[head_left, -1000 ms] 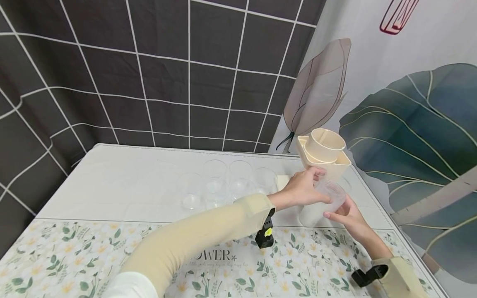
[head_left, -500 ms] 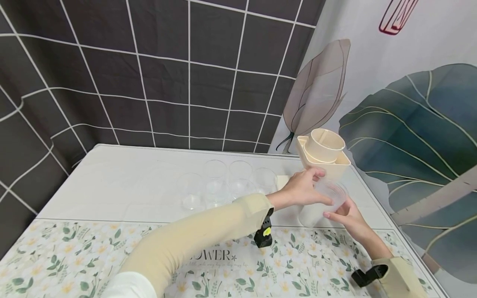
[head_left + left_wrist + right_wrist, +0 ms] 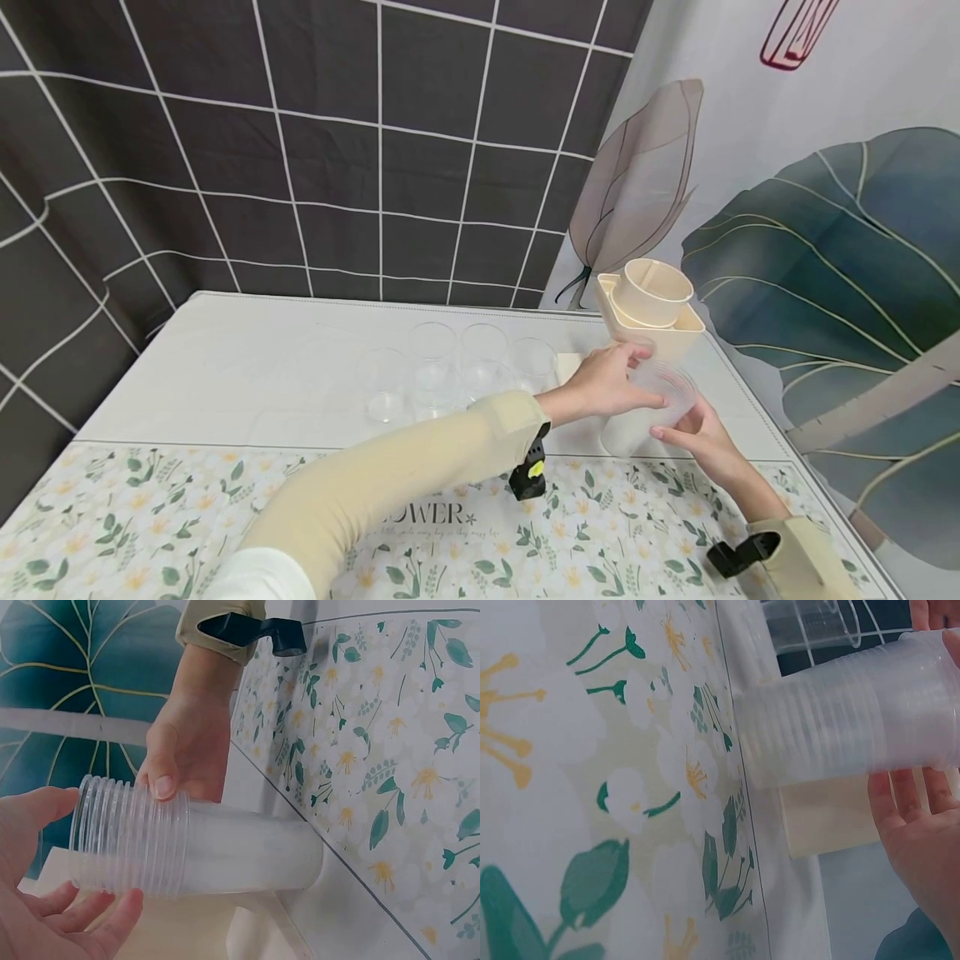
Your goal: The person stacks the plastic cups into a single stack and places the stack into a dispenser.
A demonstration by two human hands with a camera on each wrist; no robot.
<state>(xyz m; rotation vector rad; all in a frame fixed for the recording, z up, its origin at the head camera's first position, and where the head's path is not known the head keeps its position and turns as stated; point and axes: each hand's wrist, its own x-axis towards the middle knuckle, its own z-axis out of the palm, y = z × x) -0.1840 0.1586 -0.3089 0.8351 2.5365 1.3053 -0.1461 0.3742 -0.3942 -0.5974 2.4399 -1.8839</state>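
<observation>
A nested stack of clear plastic cups (image 3: 630,432) is near the table's right edge, its rims toward the top; I cannot tell whether it leans. My left hand (image 3: 611,385) holds the rim end from the left. In the left wrist view, that hand's thumb (image 3: 49,806) touches one side of the stacked rims (image 3: 131,832), and its fingers (image 3: 109,922) lie along the other. From the right, my right hand (image 3: 701,437) grips the stack just below the rims, thumb on the near side. Its fingers (image 3: 904,795) reach behind the cups in the right wrist view.
Just behind the hands stands a cream holder (image 3: 652,308) with a round top and a square tray. Several clear cups (image 3: 435,367) stand left of it on the white tabletop (image 3: 247,367). A flower-patterned cloth (image 3: 585,533) covers the front. A dark grid curtain (image 3: 322,167) hangs behind.
Both hands keep their hold on the cup stack in nearly the same place. Only slight shifts of the left hand's thumb and wrist show.
</observation>
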